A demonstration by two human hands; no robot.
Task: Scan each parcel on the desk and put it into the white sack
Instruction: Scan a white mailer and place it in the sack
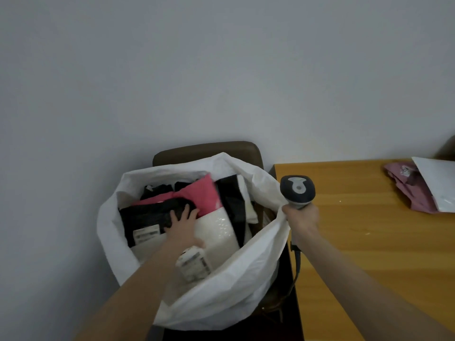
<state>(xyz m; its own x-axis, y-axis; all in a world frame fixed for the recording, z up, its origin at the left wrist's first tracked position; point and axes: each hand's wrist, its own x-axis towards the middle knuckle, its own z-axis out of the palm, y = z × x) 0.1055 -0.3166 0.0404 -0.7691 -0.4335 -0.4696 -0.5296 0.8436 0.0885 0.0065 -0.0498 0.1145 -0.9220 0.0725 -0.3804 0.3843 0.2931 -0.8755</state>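
Here the left hand [183,226], fingers spread flat, presses on a black parcel [145,219] inside the white sack [234,279]; the right hand [301,217] is clenched round the scanner [298,190] and the sack's rim, beside the desk [369,242], where a pink parcel [408,190] and a white parcel [438,185] lie

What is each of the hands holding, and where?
Right hand grips the scanner by its handle; left hand holds nothing, resting flat on parcels inside the white sack.
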